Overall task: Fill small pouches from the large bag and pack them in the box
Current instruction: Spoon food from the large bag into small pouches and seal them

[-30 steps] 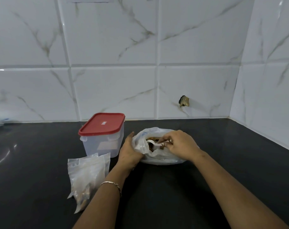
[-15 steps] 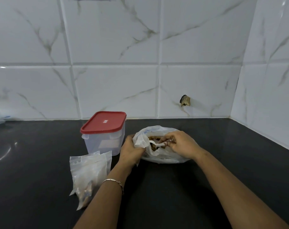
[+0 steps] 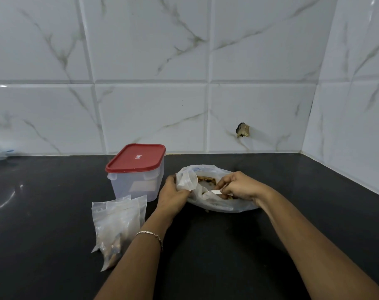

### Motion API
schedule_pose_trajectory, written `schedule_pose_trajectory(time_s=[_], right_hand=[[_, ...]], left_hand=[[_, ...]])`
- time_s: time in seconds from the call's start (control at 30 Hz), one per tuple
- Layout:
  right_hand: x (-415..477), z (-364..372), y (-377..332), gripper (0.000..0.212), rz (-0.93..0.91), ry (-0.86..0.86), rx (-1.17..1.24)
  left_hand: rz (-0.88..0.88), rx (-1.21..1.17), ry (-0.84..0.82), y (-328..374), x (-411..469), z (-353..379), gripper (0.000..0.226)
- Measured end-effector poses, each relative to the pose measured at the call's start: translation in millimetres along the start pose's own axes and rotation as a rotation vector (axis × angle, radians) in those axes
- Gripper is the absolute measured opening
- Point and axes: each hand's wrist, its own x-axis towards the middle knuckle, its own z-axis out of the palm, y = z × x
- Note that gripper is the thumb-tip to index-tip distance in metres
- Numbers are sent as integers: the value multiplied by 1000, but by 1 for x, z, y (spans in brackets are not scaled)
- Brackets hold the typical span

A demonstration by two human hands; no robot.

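Right now, head view (the only one on offer): left hand [image 3: 173, 194] grips a flap of clear plastic at the near-left lip of the large bag [image 3: 219, 205]. It reads as a small pouch [image 3: 185, 180] held mouth-up, tho I can't rule out a fold of the bag's own rim. Fingers are curled round it. It's prob kept right at the bag's mouth so any spill drops back in, not onto the bench [image 3: 54, 234].

Right hand [image 3: 240, 186] pinches the handle of a white spoon [image 3: 212, 192]. The bowl points left twd the pouch, inside the bag's opening and over brown contents; can't tell what the stuff is. My read: mid-scoop or mid-transfer, one pouch in progress.

The large bag sits slumped on the bench w/ its mouth spread open and both hands at it, which leaves room for the spoon. Filled pouches [image 3: 117, 226] lie stacked on the bench beside the left forearm, just in front of the box [image 3: 136, 185] and handy for packing. The box stands just left of the left hand w/ its red lid [image 3: 128, 163] on, so it needs opening before anything goes in.

Writing:
- Small white label [image 3: 138, 157] on the lid: too small to read.
- Pale patch on the box's front wall: poss a sticker, no legible text.
- Faint blue marks on the bag's far rim: unreadable.
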Motion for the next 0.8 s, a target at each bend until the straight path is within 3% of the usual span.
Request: schedule_pose_trajectory(time_s=[0.37, 0.5, 0.67, 0.8], right_hand=[[2, 8, -4, 20, 91, 44, 59], [1, 12, -6, 23, 148, 44, 287], [-2, 9, -7, 29, 181, 83, 356], [-6, 7, -8, 28, 176, 109, 424]], left_hand=[[31, 69, -49, -2, 1, 1, 50], [29, 22, -56, -1, 0, 1, 51], [64, -103, 57, 1, 0, 3, 58], [110, -149, 150, 4, 0, 1, 49]])
